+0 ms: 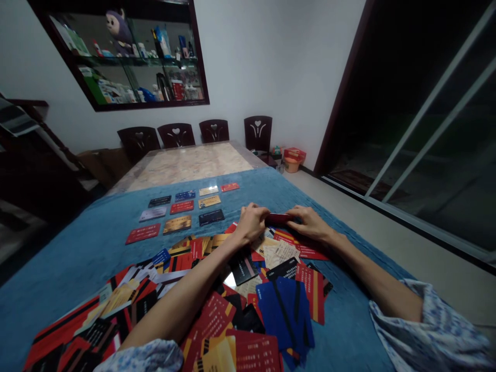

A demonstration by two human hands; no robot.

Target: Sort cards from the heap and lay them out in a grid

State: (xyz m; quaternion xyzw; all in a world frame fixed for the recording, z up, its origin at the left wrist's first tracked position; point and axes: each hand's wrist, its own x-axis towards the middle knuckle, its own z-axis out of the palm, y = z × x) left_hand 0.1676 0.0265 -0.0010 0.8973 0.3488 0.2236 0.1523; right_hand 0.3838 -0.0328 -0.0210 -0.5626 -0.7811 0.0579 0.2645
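Note:
My left hand (251,222) and my right hand (310,223) meet over the far edge of a heap of cards (232,299). Between them they pinch a dark red card (278,218), each hand on one end, just above the blue cloth (77,258). The fingers of both hands are curled closed on it. Beyond my hands, several cards lie face up in neat rows (182,209) on the cloth. The loose heap spreads red, blue, black and yellow cards under and around both forearms.
The blue cloth covers the near part of a long marble-topped table (189,163). Several dark chairs (215,129) stand at its far end. A wall shelf (127,57) holds bottles and a toy. A glass sliding door (426,129) is on the right, with a red tub (293,157) on the floor.

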